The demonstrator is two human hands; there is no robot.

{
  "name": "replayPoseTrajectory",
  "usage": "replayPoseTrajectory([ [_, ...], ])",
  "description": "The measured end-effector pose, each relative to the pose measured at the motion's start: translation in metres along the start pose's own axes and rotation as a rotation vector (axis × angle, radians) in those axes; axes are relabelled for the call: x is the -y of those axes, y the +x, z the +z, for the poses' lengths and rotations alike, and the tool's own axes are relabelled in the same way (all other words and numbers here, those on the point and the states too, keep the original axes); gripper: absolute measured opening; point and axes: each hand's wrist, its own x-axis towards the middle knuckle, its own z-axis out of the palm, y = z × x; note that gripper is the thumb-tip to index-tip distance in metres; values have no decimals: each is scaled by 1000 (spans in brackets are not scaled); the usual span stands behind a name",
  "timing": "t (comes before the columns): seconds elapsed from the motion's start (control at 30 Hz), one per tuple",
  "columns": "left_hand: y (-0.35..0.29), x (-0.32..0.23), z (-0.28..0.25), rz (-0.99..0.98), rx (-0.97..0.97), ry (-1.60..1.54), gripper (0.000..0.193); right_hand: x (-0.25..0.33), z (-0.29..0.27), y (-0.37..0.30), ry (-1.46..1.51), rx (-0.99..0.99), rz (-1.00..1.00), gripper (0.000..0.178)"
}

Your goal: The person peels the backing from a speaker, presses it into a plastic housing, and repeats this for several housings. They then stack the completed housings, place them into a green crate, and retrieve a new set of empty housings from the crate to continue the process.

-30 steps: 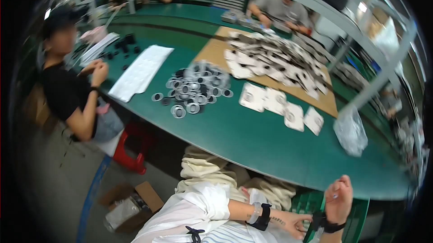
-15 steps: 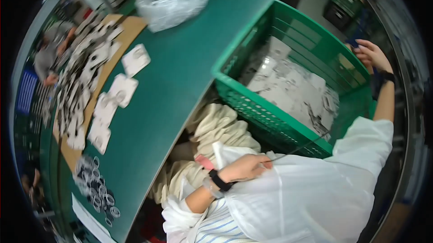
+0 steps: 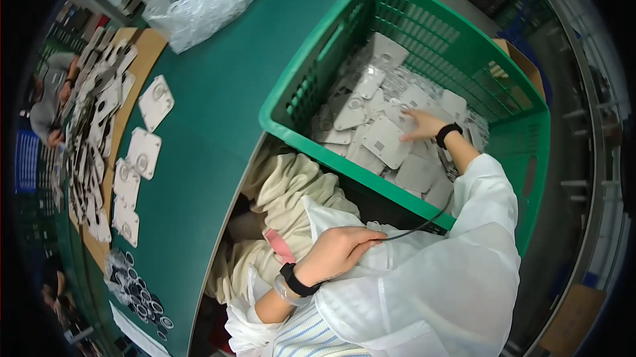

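My right hand [image 3: 426, 125] reaches into a large green plastic crate [image 3: 397, 188]. Its thumb and fingers are apart over a heap of flat white plates [image 3: 387, 144]; whether the fingertips touch one, I cannot tell. Many plates carry a round clear ring, and some lie face down. Close to my lap, my left hand [image 3: 334, 251] is closed, pinching a thin black cable [image 3: 417, 228] that runs rightward to my right sleeve. Black bands circle both wrists.
A green table [image 3: 212, 112] spans the left, bearing several white plates [image 3: 146, 152] in a row, a clear plastic bag [image 3: 205, 2] and a pile of dark rings [image 3: 142, 297]. More plates lie on cardboard [image 3: 147, 49]. Another person [image 3: 53, 99] works at the far left.
My right hand has come from beyond the crate's right rim down into the plates. My left hand stays near my lap with the cable. The view has shifted, bringing the crate nearer.
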Motion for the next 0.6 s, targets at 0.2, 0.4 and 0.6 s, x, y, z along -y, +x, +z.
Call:
replayPoseTrajectory([
  [0.2,5,22,3,24,-86,-21,23,-33,26,-3,-76,196,159,109],
  [0.4,-1,48,21,47,-198,-53,20,-111,71,8,-72,193,180,101],
  [0.6,-1,58,24,140,-276,-25,20,-123,18,33,-19,-143,9,68],
])
